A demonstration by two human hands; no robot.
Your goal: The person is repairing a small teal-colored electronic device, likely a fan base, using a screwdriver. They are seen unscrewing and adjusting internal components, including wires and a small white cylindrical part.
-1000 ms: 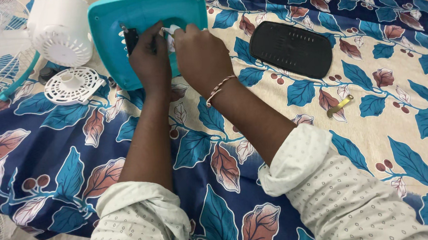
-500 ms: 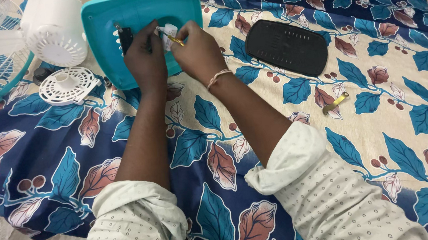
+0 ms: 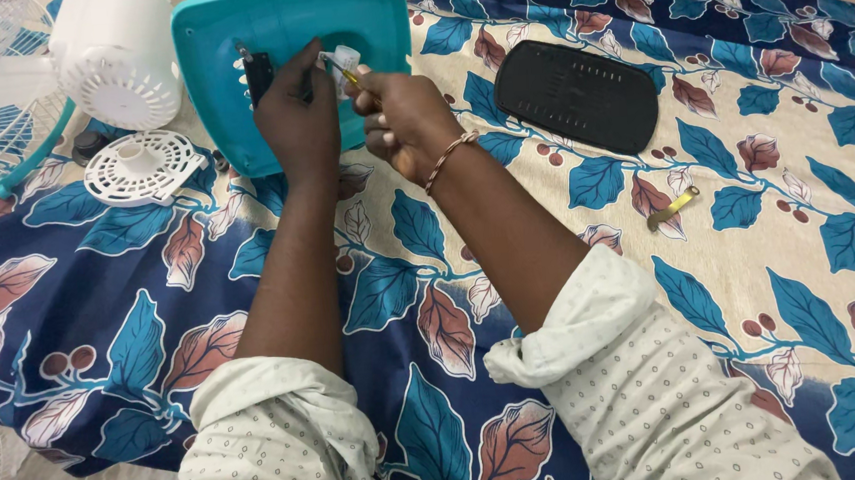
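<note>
Steadying the teal base (image 3: 283,40) with my left hand (image 3: 298,114), my right hand (image 3: 400,112) pinches a small tool (image 3: 344,72) at its white part (image 3: 345,57); next seemingly needs fine, steady aim.

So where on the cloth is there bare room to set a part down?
Free: the cloth right of the right hand, between black cover and brass clip. Crowded: top left, around teal base, white grille disc, left hand.
</note>
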